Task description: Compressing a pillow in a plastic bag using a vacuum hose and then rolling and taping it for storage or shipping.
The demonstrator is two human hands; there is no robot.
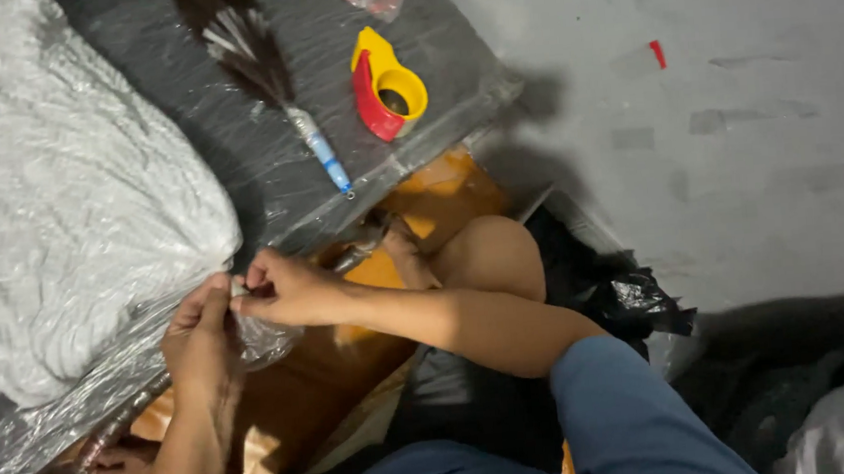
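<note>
Spreading over the left and far side is a low surface (235, 151) wrapped in clear plastic film, dark underneath. On its left lies a big pale grey bundle of fluffy cloth (57, 185) sealed in a clear bag. Right of the surface is bare grey floor (716, 144) with a small red scrap (657, 53) far off. Crumpled black plastic (628, 301) lies by the person's knee, near right. On the surface, far side, lie a feather duster (269, 78) with a pale blue handle and a red and yellow tape dispenser (386, 94). At the near edge of the bundle, the left hand (201, 340) and right hand (281, 290) meet, each grip pinching the loose bag edge (248, 326) between thumb and fingers.
</note>
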